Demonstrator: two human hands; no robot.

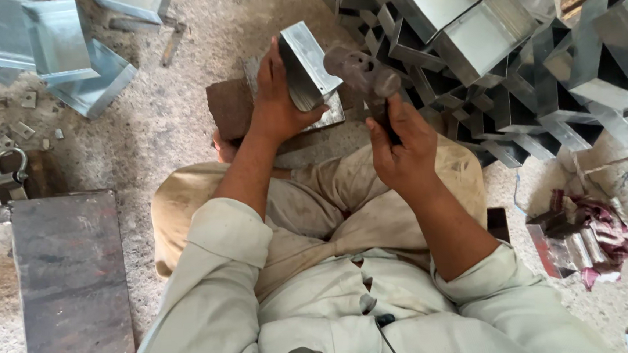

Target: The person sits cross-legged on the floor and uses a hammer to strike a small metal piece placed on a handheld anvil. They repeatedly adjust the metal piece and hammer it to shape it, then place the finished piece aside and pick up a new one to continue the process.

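Holding a small rectangular box of folded grey sheet metal (309,62) on edge, the left hand (277,98) has its grip clenched around the box's near side, thumb pressed along the dark open face. The right hand (402,147) is closed tight on the handle of a dark, worn steel hammer (362,73), whose head sits just right of the box and almost touching its upper corner. The box stands over a flat steel plate (332,115) on the dusty concrete floor (170,120), with a reddish-brown brick (229,107) just left of the box. To the right of the box rises a heap of shiny folded sheet-metal channels (511,45); more loose sheet pieces (55,51) lie well to its left, and a dark steel block (71,278) sits nearer the person on that same side. The risk, as I judge it, is to the left thumb: it lies close to where the hammer head would land, so a glancing blow could catch it. The thin edges also look sharp, and a box held only by one hand could twist or skid off the plate.
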